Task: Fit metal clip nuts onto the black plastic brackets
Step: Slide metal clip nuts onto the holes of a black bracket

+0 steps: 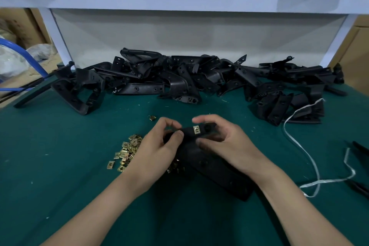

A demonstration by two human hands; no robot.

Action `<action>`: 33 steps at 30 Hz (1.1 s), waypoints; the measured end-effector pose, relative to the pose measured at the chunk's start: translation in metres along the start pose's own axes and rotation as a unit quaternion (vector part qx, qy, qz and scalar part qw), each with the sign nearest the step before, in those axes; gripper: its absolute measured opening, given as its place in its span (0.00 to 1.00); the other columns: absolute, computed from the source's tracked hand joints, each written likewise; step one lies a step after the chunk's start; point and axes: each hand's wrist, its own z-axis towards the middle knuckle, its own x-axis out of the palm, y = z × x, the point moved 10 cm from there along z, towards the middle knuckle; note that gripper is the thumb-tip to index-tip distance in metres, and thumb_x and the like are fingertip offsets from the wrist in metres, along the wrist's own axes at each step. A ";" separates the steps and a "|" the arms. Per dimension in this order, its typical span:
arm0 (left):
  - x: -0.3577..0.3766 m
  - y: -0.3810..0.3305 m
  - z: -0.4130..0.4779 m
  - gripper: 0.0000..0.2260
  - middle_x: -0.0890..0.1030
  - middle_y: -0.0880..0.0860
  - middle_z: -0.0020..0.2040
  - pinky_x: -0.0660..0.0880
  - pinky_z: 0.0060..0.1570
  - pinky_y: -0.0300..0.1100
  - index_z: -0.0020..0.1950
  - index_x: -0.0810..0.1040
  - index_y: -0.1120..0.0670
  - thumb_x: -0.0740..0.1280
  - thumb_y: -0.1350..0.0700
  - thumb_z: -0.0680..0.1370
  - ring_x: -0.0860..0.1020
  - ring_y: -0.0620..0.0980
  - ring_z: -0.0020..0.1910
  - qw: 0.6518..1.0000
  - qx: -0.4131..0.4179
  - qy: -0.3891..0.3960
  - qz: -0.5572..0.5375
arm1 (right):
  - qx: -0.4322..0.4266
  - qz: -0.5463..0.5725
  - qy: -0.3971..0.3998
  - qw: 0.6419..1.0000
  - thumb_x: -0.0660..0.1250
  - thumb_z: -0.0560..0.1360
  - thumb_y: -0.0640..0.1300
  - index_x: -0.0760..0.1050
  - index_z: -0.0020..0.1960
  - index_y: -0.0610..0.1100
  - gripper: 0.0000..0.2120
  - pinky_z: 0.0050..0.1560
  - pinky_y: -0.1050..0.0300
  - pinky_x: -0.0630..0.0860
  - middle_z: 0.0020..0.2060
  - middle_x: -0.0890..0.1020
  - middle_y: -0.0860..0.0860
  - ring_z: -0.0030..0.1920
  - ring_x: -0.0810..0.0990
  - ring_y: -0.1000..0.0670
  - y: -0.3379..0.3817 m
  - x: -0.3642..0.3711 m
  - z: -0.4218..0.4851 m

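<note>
Both hands hold one black plastic bracket (211, 164) above the green table mat, its long body running toward the lower right. My left hand (157, 146) pinches the bracket's upper left end. My right hand (223, 142) grips the upper end from the right, fingers curled over it. A brass-coloured metal clip nut (196, 130) sits on the bracket's top edge between the two hands. A heap of loose clip nuts (127, 152) lies on the mat just left of my left hand, partly hidden by it. One stray clip nut (152, 118) lies farther back.
A large pile of black brackets (179, 78) stretches across the back of the green mat (60, 166) under a white shelf (179, 0). A white strap (305, 154) curls on the right beside dark tools (359, 150). Blue tubing (30, 56) stands at far left.
</note>
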 end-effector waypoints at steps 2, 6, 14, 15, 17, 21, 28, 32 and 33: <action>-0.003 0.005 0.003 0.05 0.79 0.42 0.35 0.71 0.37 0.38 0.48 0.76 0.43 0.63 0.50 0.82 0.75 0.42 0.34 0.999 -0.028 -0.002 -0.028 | 0.004 0.003 -0.014 1.000 0.76 0.71 0.43 0.82 0.54 0.58 0.15 0.42 0.63 0.79 0.46 0.85 0.53 0.41 0.84 0.54 0.000 0.000 0.000; -0.009 0.008 0.004 0.10 0.80 0.42 0.42 0.72 0.46 0.44 0.47 0.78 0.46 0.59 0.47 0.82 0.76 0.46 0.45 0.998 -0.036 -0.021 -0.055 | 0.028 0.000 -0.035 0.999 0.77 0.65 0.55 0.82 0.53 0.58 0.17 0.43 0.57 0.80 0.45 0.86 0.47 0.40 0.83 0.50 -0.004 -0.003 -0.001; -0.010 0.012 0.005 0.15 0.79 0.46 0.37 0.73 0.42 0.47 0.45 0.79 0.47 0.55 0.52 0.85 0.77 0.46 0.33 0.995 -0.037 -0.033 -0.084 | 0.042 0.027 -0.036 0.998 0.77 0.67 0.53 0.83 0.52 0.57 0.14 0.41 0.59 0.80 0.46 0.86 0.47 0.40 0.83 0.49 -0.006 -0.001 -0.001; -0.010 0.012 0.005 0.15 0.79 0.46 0.37 0.73 0.41 0.47 0.45 0.79 0.47 0.55 0.53 0.85 0.77 0.46 0.33 0.995 -0.037 -0.032 -0.088 | 0.040 0.034 -0.034 0.998 0.76 0.66 0.53 0.83 0.52 0.56 0.15 0.42 0.59 0.80 0.46 0.86 0.46 0.41 0.83 0.49 -0.005 -0.001 -0.001; -0.009 0.013 0.006 0.16 0.78 0.46 0.37 0.72 0.40 0.46 0.45 0.79 0.47 0.55 0.53 0.85 0.77 0.46 0.33 0.994 -0.038 -0.030 -0.098 | 0.038 0.041 -0.035 0.998 0.76 0.66 0.52 0.83 0.52 0.55 0.14 0.42 0.61 0.81 0.47 0.86 0.46 0.41 0.83 0.49 -0.005 -0.001 -0.001; -0.009 0.012 0.006 0.15 0.78 0.44 0.38 0.72 0.39 0.43 0.45 0.79 0.46 0.55 0.53 0.85 0.76 0.45 0.35 0.995 -0.030 -0.029 -0.095 | 0.033 0.042 -0.035 0.998 0.77 0.69 0.48 0.83 0.51 0.55 0.12 0.42 0.60 0.80 0.46 0.86 0.45 0.42 0.83 0.49 -0.003 -0.003 -0.001; -0.014 -0.007 0.008 0.10 0.80 0.46 0.44 0.73 0.47 0.45 0.49 0.80 0.47 0.60 0.50 0.82 0.77 0.46 0.44 0.990 0.003 -0.028 -0.140 | -0.029 0.020 -0.022 0.999 0.73 0.75 0.37 0.82 0.53 0.57 0.16 0.43 0.60 0.80 0.44 0.84 0.55 0.41 0.82 0.53 0.027 -0.008 0.003; -0.020 -0.023 0.009 0.10 0.82 0.46 0.44 0.74 0.48 0.43 0.47 0.82 0.47 0.62 0.47 0.78 0.79 0.45 0.45 0.983 0.026 -0.043 -0.177 | -0.057 0.019 -0.013 0.998 0.73 0.76 0.40 0.82 0.56 0.57 0.14 0.43 0.61 0.79 0.46 0.84 0.56 0.40 0.82 0.53 0.046 -0.010 0.002; -0.021 -0.026 0.008 0.10 0.82 0.46 0.44 0.75 0.46 0.41 0.47 0.82 0.47 0.62 0.47 0.78 0.79 0.44 0.44 0.982 0.029 -0.044 -0.180 | -0.059 0.020 -0.011 0.998 0.73 0.76 0.40 0.82 0.57 0.56 0.14 0.44 0.61 0.79 0.46 0.84 0.56 0.40 0.83 0.53 0.048 -0.010 0.002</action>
